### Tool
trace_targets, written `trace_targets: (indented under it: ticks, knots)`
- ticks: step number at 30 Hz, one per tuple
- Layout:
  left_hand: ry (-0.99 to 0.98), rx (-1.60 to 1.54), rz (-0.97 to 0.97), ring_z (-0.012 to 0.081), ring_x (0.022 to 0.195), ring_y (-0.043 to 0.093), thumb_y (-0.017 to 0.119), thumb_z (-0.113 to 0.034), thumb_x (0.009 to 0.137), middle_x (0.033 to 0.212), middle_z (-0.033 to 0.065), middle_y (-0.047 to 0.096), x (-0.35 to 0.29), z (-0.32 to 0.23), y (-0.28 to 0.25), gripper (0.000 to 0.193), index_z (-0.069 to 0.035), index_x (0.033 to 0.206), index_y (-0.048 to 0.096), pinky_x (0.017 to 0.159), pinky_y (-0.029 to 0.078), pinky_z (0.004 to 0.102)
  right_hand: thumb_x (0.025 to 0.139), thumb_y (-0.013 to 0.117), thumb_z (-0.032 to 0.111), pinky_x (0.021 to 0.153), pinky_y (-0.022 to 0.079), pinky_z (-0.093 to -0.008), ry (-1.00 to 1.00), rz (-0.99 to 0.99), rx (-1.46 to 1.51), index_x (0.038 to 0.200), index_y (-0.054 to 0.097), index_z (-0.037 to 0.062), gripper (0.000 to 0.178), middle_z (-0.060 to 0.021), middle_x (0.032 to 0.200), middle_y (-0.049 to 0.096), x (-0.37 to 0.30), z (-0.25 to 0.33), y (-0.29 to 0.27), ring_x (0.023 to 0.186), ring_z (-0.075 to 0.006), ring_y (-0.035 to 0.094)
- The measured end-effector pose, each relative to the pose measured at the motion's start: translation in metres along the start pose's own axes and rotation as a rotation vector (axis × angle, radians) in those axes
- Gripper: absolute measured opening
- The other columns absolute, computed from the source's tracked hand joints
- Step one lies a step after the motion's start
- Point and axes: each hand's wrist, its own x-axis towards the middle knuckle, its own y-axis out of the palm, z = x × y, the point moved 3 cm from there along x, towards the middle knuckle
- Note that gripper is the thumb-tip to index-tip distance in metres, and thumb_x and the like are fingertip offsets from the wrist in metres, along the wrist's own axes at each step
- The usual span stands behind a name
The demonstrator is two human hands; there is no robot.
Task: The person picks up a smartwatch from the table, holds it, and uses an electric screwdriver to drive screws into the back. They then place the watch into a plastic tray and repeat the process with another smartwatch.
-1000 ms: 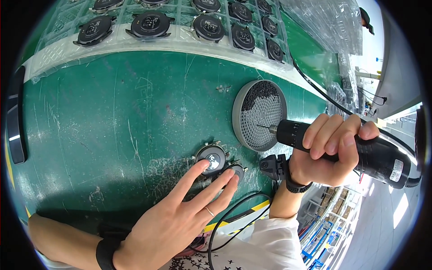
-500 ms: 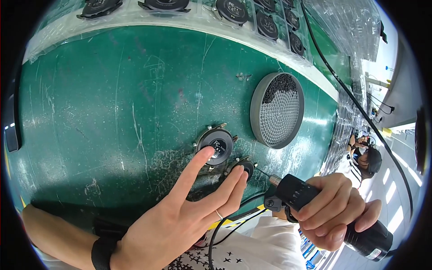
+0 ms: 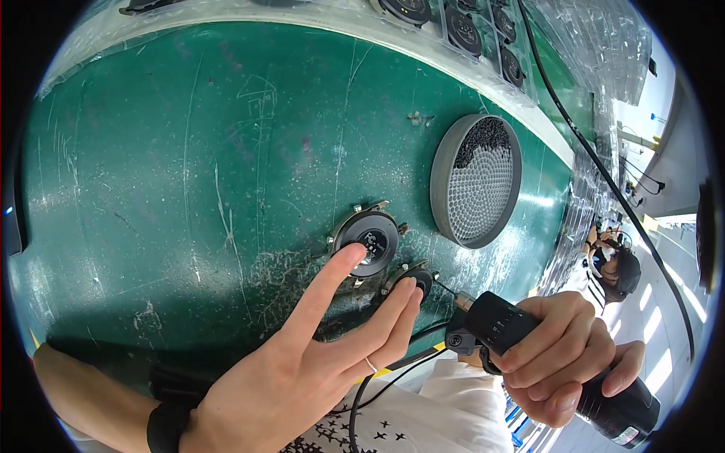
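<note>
While left grip [image 3: 283,377] wide atop round, smooth-backed watches [image 3: 383,235], right grip [image 3: 555,359] snug around black cylindrical screwdriver [image 3: 491,321]

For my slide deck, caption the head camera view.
The left hand touches two strapless watches on a scratched green table while the right hand holds a black screwdriver beside one.

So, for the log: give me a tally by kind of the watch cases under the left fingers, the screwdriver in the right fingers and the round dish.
Watch cases: 2
Black screwdriver: 1
Grey round dish: 1
Total: 4
</note>
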Motion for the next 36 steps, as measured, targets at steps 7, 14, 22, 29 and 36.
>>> trace_targets:
  ticks: [7, 14, 22, 29, 36]
  knots:
    - [-0.029, -0.008, -0.021, 0.0073, 0.143, 0.030, 0.053, -0.023, 0.090, 0.149, -0.0058, 0.040, 0.000, -0.005, 0.008, 0.048, -0.015, 0.137, 0.057, 0.119, 0.032, 0.0561, 0.077, 0.065, -0.004, 0.031, 0.048, -0.0213, -0.019, -0.002, 0.078, 0.094, 0.045, 0.0039, 0.027, -0.0041, 0.055, 0.054, -0.005, -0.011, 0.008, 0.034, -0.0109, 0.052]
    - [-0.042, 0.005, -0.013, 0.0085, 0.141, 0.034, 0.054, -0.022, 0.090, 0.149, -0.0053, 0.041, 0.002, -0.007, 0.008, 0.046, -0.014, 0.135, 0.057, 0.119, 0.033, 0.0551, 0.079, 0.067, -0.004, 0.031, 0.046, -0.0217, 0.039, -0.051, 0.022, 0.092, 0.045, 0.0053, 0.027, -0.0038, 0.057, 0.054, -0.005, -0.011, 0.008, 0.035, -0.0106, 0.052]
    - [-0.003, 0.067, -0.001, 0.0113, 0.142, 0.033, 0.052, -0.024, 0.089, 0.149, -0.0017, 0.042, 0.001, -0.005, 0.001, 0.051, -0.014, 0.138, 0.055, 0.120, 0.032, 0.0544, 0.080, 0.065, -0.007, 0.031, 0.047, -0.0240, 0.107, -0.007, 0.016, 0.092, 0.045, 0.0044, 0.026, -0.0054, 0.057, 0.054, -0.004, -0.011, 0.012, 0.036, -0.0116, 0.052]
    - [0.025, 0.016, -0.043, 0.0163, 0.142, 0.035, 0.051, -0.027, 0.088, 0.146, 0.0032, 0.043, -0.001, 0.002, -0.012, 0.054, -0.008, 0.137, 0.055, 0.120, 0.031, 0.0509, 0.086, 0.056, -0.003, 0.037, 0.046, -0.0264, 0.173, 0.018, 0.024, 0.100, 0.048, 0.0026, 0.017, -0.0037, 0.062, 0.052, 0.028, -0.005, -0.012, 0.040, -0.0111, 0.050]
    - [0.080, 0.070, -0.119, 0.0217, 0.139, 0.039, 0.050, -0.025, 0.087, 0.143, 0.0068, 0.045, -0.007, -0.001, 0.005, 0.054, -0.003, 0.136, 0.055, 0.119, 0.033, 0.0473, 0.091, 0.043, 0.001, 0.041, 0.039, -0.0279, 0.176, -0.023, -0.180, 0.115, 0.050, 0.0034, 0.025, -0.0008, 0.066, 0.044, 0.033, -0.035, -0.022, 0.042, -0.0101, 0.038]
